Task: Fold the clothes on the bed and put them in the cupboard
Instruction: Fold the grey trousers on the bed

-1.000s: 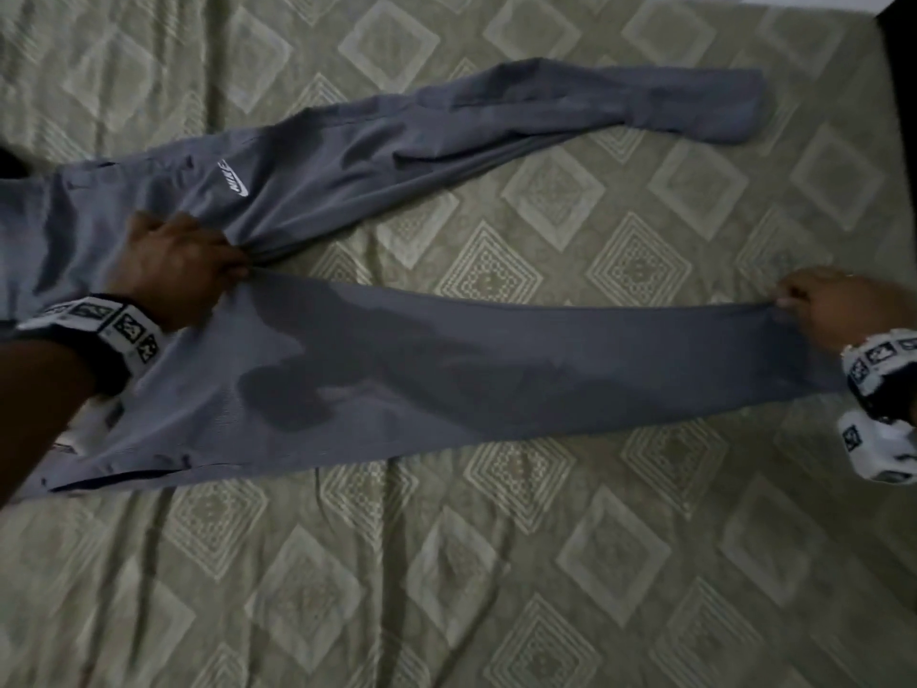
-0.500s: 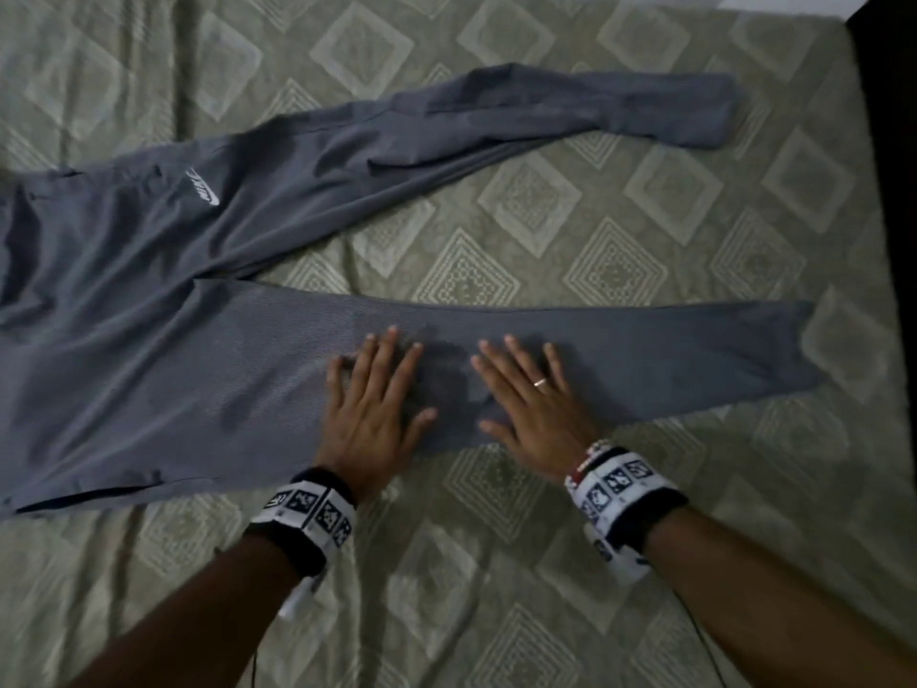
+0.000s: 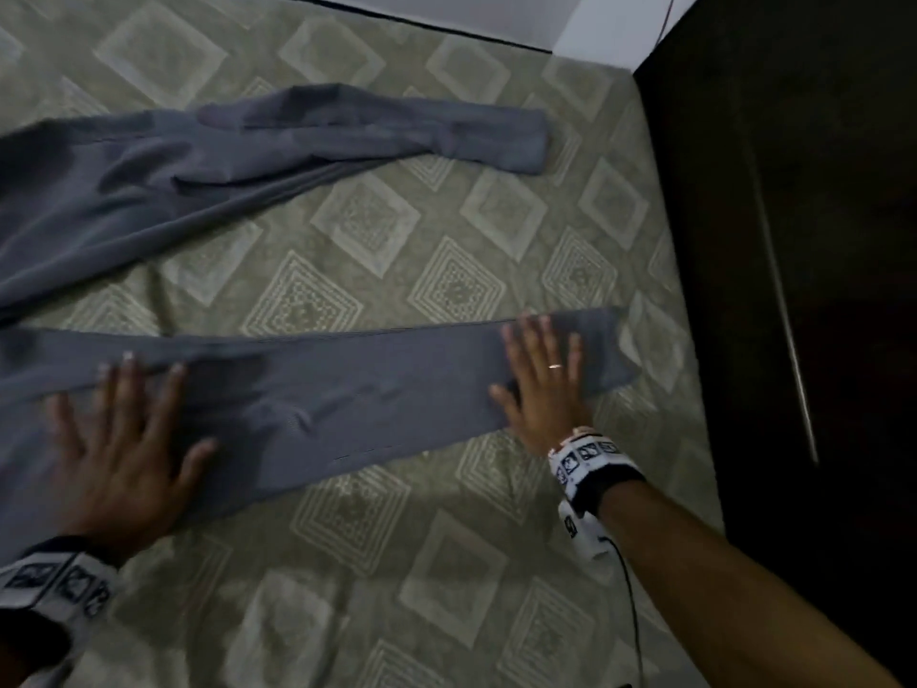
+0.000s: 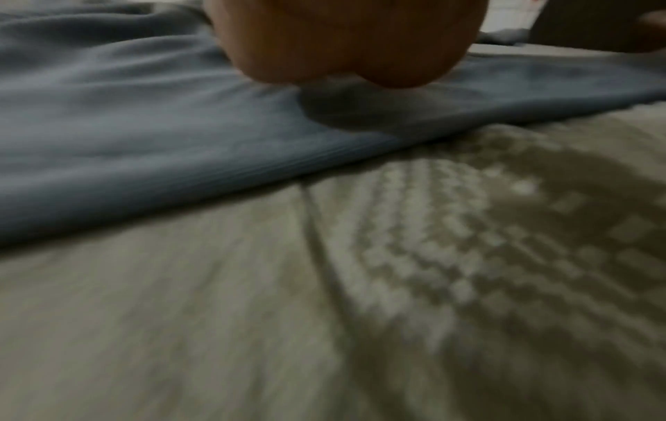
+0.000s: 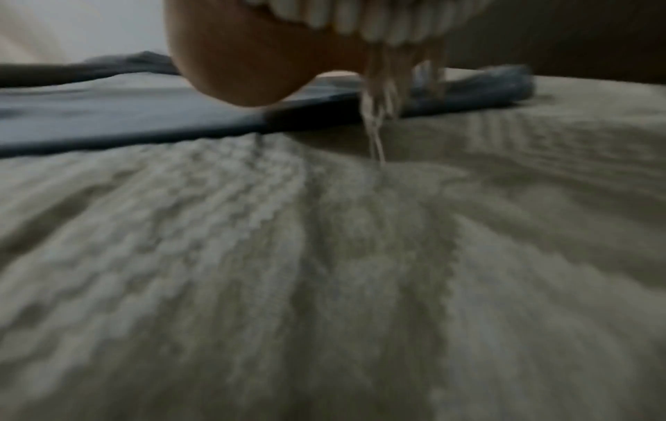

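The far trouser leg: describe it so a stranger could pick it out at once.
Start from the patterned bed cover. Grey trousers lie across it, their two legs spread apart and running rightward. The far trouser leg is the rumpled one nearer the wall, touched by no hand; the near leg lies flat under the left hand and right hand.

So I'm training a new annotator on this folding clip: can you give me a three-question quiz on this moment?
1. True or false: both hands lie flat with straight fingers on the near leg of the grey trousers.
2. Which hand wears a ring? A) left hand B) right hand
3. Fill in: the far trouser leg is touched by ____ hands.

Key: 1 true; 2 B; 3 no
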